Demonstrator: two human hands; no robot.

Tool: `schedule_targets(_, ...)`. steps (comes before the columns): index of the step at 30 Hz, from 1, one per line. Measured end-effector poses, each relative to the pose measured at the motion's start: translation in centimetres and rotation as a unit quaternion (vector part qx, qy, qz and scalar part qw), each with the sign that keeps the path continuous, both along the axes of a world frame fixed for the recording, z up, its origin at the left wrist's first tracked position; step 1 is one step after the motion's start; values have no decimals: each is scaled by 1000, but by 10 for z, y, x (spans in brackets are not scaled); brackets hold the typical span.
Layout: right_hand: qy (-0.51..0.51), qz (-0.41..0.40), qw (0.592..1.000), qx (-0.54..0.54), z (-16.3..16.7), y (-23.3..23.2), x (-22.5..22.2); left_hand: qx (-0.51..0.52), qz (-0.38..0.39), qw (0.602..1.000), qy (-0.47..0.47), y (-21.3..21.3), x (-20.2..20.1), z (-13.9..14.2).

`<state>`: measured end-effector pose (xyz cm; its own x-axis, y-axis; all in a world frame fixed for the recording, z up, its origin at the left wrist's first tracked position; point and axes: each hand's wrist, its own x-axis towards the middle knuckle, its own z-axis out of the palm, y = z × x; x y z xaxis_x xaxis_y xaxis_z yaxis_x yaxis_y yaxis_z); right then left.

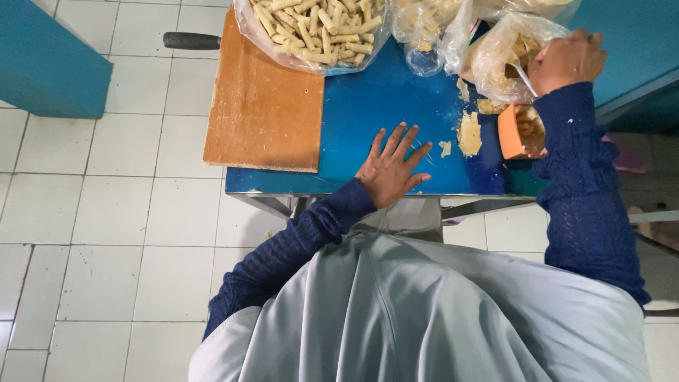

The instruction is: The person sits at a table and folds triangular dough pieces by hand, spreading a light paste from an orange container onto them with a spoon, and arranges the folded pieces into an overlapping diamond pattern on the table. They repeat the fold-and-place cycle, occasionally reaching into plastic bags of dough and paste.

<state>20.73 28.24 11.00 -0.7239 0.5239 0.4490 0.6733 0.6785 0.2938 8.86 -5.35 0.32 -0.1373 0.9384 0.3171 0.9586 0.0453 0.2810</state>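
Nearest me, my left hand [391, 166] lies flat, fingers spread, at the blue desk's [368, 113] near edge. My right hand [566, 60] is clamped on a spoon [524, 76] (white, thin) inside the plastic bag [503, 53] near the desk's far right corner, above an orange container [520, 131].

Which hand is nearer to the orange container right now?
Right. The right hand is just above the orange container, reaching into a plastic bag. The left hand lies flat on the blue table, well to its left.
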Motion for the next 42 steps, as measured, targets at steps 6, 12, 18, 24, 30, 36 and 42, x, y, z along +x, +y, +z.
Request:
schedule_targets(6, -27, -42, 999, 18, 9, -3, -14, 11, 2, 1000, -1, 1, 1, 0)
schedule_targets(12, 47, 7, 992, -113, 27, -1, -14, 3, 3, 1000, 1, 1, 0, -1)
schedule_targets(18, 103, 133, 985, -27, 37, 8, -13, 8, 3, 1000, 0, 1, 1, -1)
schedule_targets(24, 74, 113, 991, 1, 57, 10, -6, -3, 10, 1000, 10, 0, 2, 2)
schedule_targets(30, 41, 59, 997, 32, 76, 7, 4, -8, 7, 1000, -4, 1, 2, 1)
schedule_targets(36, -3, 46, 998, 40, 57, 12, 5, 5, 6, 1000, 4, 1, 2, 0)
schedule_targets(42, -38, -4, 999, 15, 42, 25, -2, 3, 3, 1000, -14, 0, 1, 4)
